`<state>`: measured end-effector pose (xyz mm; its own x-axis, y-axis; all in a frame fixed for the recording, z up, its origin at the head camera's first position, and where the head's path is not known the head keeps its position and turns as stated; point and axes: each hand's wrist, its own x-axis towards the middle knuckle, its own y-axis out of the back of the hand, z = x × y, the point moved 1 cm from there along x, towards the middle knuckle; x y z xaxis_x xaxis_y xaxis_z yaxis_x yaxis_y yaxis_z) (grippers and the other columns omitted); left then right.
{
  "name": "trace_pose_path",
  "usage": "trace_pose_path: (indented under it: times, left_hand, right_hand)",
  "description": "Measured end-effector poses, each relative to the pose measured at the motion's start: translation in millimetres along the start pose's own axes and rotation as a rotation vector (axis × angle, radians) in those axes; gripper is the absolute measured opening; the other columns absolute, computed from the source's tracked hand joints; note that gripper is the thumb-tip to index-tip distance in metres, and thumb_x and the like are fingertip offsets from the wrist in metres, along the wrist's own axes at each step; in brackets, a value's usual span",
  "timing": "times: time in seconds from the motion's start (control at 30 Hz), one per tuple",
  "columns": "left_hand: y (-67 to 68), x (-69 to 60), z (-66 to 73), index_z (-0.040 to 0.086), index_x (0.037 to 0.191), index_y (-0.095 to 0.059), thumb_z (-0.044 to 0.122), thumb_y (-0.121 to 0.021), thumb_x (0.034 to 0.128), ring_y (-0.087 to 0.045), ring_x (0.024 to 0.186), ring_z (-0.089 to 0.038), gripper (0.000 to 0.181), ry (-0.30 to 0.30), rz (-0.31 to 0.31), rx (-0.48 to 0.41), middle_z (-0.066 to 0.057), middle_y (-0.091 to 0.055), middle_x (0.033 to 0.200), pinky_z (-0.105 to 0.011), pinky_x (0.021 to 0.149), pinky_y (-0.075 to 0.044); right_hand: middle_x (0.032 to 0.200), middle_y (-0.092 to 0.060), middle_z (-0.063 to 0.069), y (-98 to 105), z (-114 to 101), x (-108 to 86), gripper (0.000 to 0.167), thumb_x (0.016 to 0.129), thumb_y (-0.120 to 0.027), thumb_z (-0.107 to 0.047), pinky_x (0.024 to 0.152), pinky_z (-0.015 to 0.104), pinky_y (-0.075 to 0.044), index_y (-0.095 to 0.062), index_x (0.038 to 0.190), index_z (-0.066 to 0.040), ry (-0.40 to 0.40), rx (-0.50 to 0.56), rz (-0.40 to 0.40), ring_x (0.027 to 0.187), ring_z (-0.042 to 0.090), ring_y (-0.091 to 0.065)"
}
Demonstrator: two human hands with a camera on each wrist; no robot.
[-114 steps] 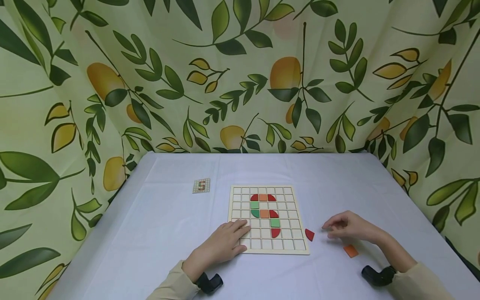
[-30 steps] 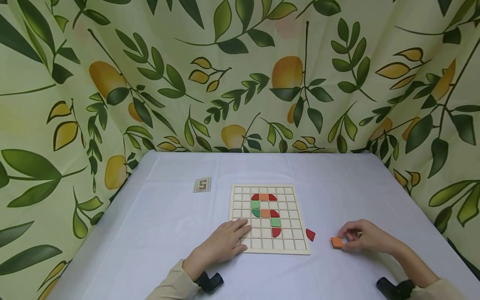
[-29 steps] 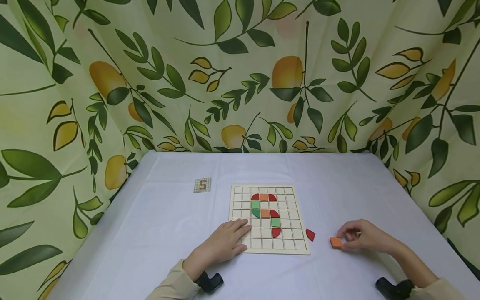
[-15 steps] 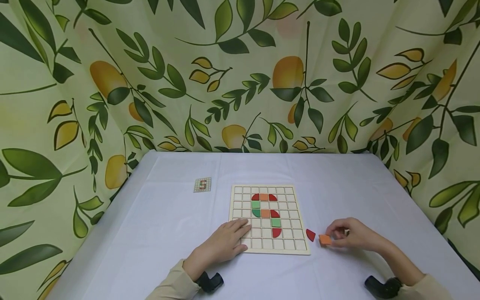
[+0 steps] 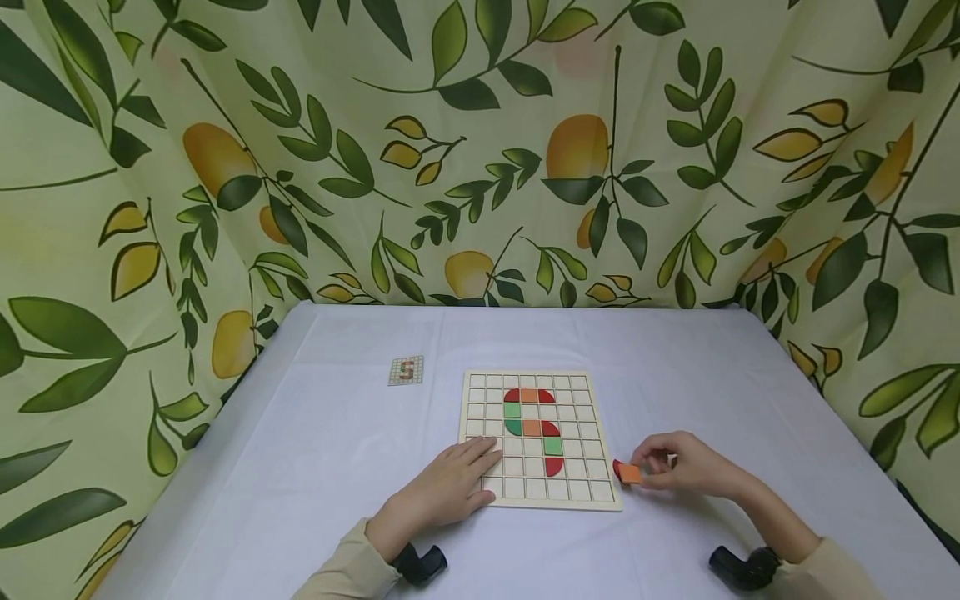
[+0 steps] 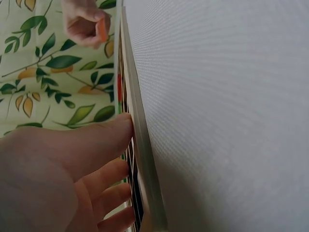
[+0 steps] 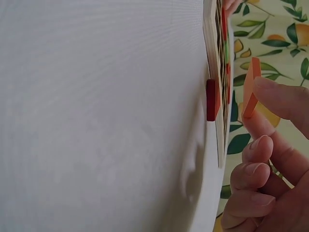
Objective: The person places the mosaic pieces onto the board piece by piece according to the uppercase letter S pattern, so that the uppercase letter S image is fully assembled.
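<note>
My right hand (image 5: 686,463) pinches an orange square tile (image 5: 629,474) between thumb and finger, just off the right edge of a wooden grid board (image 5: 480,379). In the right wrist view the tile (image 7: 251,87) is held up off the cloth. A red quarter-round tile (image 7: 211,100) lies on the cloth beside the board; the head view shows it partly hidden behind the orange one. My left hand (image 5: 450,479) rests on the board's lower left part with fingers extended. Red, orange and green tiles (image 5: 552,447) form a curving line in the grid.
A small pattern card (image 5: 406,370) lies on the white cloth (image 5: 337,433), left of the board's far corner. Behind the table hangs a leaf-and-fruit curtain (image 5: 465,200). Black wrist devices (image 5: 744,568) sit by both cuffs.
My right hand has picked up the orange tile from the cloth and carried it left, to the red tile near the board. The left hand stays in place.
</note>
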<state>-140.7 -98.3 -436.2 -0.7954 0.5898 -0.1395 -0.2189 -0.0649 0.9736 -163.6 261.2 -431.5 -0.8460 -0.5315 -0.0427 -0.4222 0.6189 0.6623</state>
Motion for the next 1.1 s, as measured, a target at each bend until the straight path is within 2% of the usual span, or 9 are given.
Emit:
trace_pose_path:
  times: [0.2, 0.53, 0.77, 1.1]
  left_hand:
    - [-0.8, 0.5, -0.9, 0.017, 0.147, -0.040, 0.040, -0.052, 0.0968, -0.033, 0.147, -0.021, 0.057, -0.002, 0.000, -0.004, -0.002, -0.034, 0.158, -0.040, 0.120, -0.032]
    - [-0.1, 0.0, 0.1, 0.016, 0.146, -0.041, 0.039, -0.054, 0.0958, -0.035, 0.146, -0.021, 0.057, -0.007, 0.011, 0.003, -0.003, -0.035, 0.158, -0.038, 0.119, -0.034]
    - [1.5, -1.3, 1.3, 0.013, 0.146, -0.041, 0.038, -0.055, 0.0955, -0.037, 0.145, -0.022, 0.058, -0.012, 0.023, -0.012, -0.004, -0.037, 0.156, -0.039, 0.118, -0.035]
    - [1.7, -1.3, 1.1, 0.011, 0.146, -0.042, 0.039, -0.055, 0.0955, -0.038, 0.144, -0.022, 0.059, -0.010, 0.032, -0.009, -0.004, -0.038, 0.156, -0.038, 0.118, -0.035]
  right_hand:
    - [0.069, -0.050, -0.008, -4, -1, 6.5, 0.022, 0.076, -0.078, -0.015, 0.051, 0.018, -0.038, -0.069, 0.093, -0.004, 0.033, 0.006, 0.001, 0.064, -0.006, -0.042]
    - [0.069, -0.047, -0.009, -11, -10, 19.0, 0.023, 0.076, -0.079, -0.018, 0.053, 0.018, -0.037, -0.069, 0.094, -0.007, -0.027, 0.011, -0.001, 0.065, -0.003, -0.043]
    - [0.069, -0.048, -0.008, -19, -17, 26.4, 0.024, 0.076, -0.078, -0.015, 0.053, 0.017, -0.036, -0.069, 0.094, -0.003, -0.006, 0.038, -0.002, 0.063, -0.003, -0.042]
    - [0.065, -0.045, -0.007, -27, -26, 36.3, 0.026, 0.077, -0.079, -0.017, 0.049, 0.015, -0.039, -0.069, 0.096, -0.002, -0.023, 0.077, 0.005, 0.062, -0.002, -0.042]
